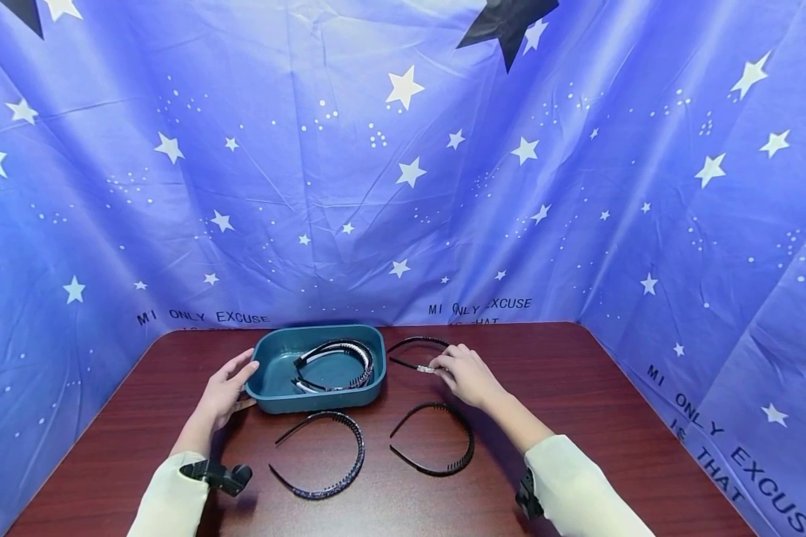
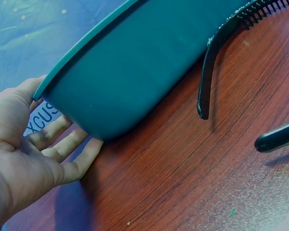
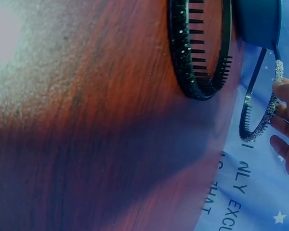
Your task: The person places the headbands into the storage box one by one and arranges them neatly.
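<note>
At the left end of the teal plastic bin (image 1: 316, 404), my left hand (image 1: 225, 388) holds the bin. The thumb lies at the rim, and the fingers rest against the outer wall low down in the left wrist view. My right hand (image 1: 470, 377) pinches a black headband (image 3: 279, 70) by its band, which is covered in silver glitter and has comb teeth inside. This headband is just right of the bin, its open ends pointing toward it. Inside the bin, several headbands (image 1: 368, 362) lie nested together at the right side, some dark, one whitish.
Two more headbands lie on the dark red wooden table (image 1: 175, 358): a dark glittery one (image 1: 360, 447) in front of the bin, and a black toothed one (image 1: 472, 440) to its right. A blue star-printed cloth (image 1: 349, 186) hangs behind and along the sides.
</note>
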`<control>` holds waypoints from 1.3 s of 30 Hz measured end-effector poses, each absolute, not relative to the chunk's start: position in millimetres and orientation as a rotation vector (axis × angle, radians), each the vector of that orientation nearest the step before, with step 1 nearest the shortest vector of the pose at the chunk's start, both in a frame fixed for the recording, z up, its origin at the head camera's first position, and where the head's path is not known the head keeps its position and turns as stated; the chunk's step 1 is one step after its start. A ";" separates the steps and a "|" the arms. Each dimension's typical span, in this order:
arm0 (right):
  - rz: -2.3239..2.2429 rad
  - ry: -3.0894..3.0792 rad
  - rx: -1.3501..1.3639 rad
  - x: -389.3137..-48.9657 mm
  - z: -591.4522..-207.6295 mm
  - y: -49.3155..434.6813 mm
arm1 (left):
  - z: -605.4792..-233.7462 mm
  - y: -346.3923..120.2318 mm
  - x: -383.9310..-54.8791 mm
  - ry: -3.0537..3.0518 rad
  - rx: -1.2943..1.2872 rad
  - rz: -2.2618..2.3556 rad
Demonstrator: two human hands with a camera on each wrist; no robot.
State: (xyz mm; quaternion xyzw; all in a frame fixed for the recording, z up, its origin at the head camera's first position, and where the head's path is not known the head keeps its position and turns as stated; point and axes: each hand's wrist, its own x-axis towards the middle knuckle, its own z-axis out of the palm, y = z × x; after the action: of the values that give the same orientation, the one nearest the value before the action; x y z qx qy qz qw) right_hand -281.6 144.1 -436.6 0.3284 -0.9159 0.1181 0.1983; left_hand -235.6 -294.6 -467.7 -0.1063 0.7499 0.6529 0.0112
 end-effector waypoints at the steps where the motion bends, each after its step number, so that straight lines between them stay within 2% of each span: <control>1: 0.334 -2.568 0.913 -281.6 -435.8 143.7 | -467.9 -294.7 -235.8 2.339 -0.331 2.037; 16: 0.461 -2.625 0.836 -282.1 -428.3 145.3 | -467.7 -295.0 -235.8 2.351 -0.332 2.024; 39: 0.578 -2.535 0.906 -277.5 -414.9 138.0 | -468.0 -293.7 -234.0 2.341 -0.328 2.032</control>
State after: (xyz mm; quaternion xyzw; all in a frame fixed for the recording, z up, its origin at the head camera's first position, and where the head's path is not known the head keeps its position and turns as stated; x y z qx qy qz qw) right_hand -277.5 138.0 -414.9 0.3230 -0.9033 0.2060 0.1929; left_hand -234.0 -293.7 -468.0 -0.1053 0.7509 0.6518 0.0121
